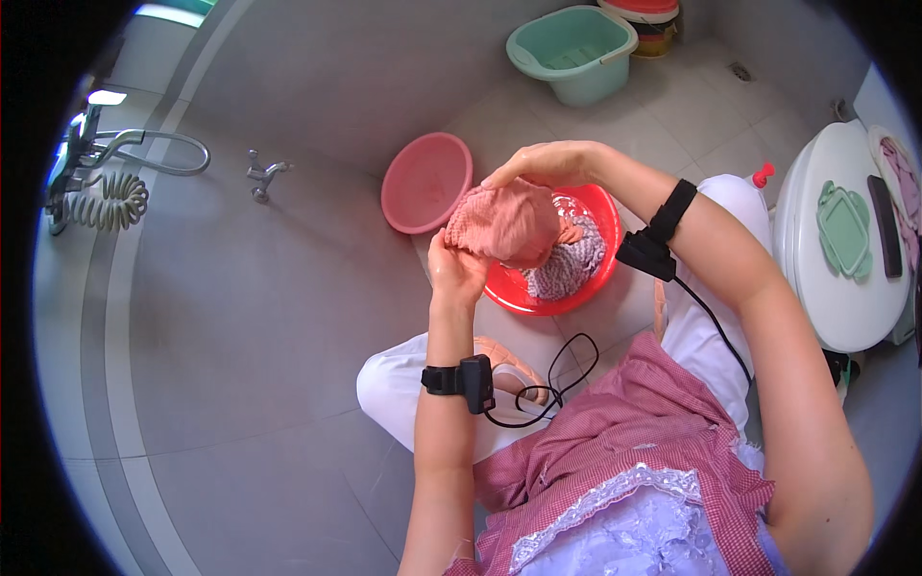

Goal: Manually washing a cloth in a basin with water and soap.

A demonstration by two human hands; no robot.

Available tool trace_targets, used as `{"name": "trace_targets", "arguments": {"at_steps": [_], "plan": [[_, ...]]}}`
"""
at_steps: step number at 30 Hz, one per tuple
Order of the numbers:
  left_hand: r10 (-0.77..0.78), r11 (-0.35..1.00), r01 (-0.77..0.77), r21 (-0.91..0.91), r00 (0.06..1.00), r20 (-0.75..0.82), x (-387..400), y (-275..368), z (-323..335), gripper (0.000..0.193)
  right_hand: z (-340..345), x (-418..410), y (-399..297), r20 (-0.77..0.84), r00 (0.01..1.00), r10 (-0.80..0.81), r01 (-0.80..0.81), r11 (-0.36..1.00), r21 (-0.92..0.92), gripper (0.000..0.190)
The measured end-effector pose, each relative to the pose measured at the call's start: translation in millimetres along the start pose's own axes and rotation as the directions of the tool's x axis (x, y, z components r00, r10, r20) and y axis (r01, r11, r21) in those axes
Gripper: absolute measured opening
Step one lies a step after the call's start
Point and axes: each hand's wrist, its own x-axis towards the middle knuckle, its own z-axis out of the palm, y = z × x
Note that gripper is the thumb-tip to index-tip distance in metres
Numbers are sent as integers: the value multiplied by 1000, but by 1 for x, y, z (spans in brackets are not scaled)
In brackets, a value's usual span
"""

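Between my two hands is a salmon-pink textured cloth item (504, 219), rounded and cap-like. My left hand (459, 266) grips its lower left edge, palm up and wet. From above, my right hand (547, 164) holds the upper edge, its fingers partly hidden by the cloth. Beneath and behind the item stands a red plastic basin (609, 266) on the floor. A grey-mauve knitted cloth (569, 266) lies inside it, with a bit of orange-pink cloth (571, 231) beside it. The basin's left part is covered by the pink item.
A pink basin (426, 183) leans at the wall left of the red one. Farther back stand a green tub (587, 57) and a lidded bucket (648, 29). The toilet (814, 237) is at right, a wall tap (266, 176) at left. A black cable (555, 396) loops near my knees.
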Motion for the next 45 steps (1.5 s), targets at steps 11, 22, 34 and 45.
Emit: {"name": "trace_targets", "arguments": {"at_steps": [11, 22, 34, 45], "plan": [[-159, 956, 109, 271, 973, 169, -19, 0, 18, 60, 20, 3, -14, -75, 929, -363, 365, 859, 359, 28], [346, 766, -438, 471, 898, 272, -23, -2, 32, 32, 9, 3, -18, -217, 865, -453, 502, 797, 335, 29], [714, 520, -725, 451, 659, 236, -24, 37, 32, 15, -10, -15, -37, -368, 560, -742, 396, 630, -668, 46], [471, 628, -596, 501, 803, 365, -23, 19, 45, 9, 37, -18, -5, 274, 793, -544, 604, 645, -469, 85]]}}
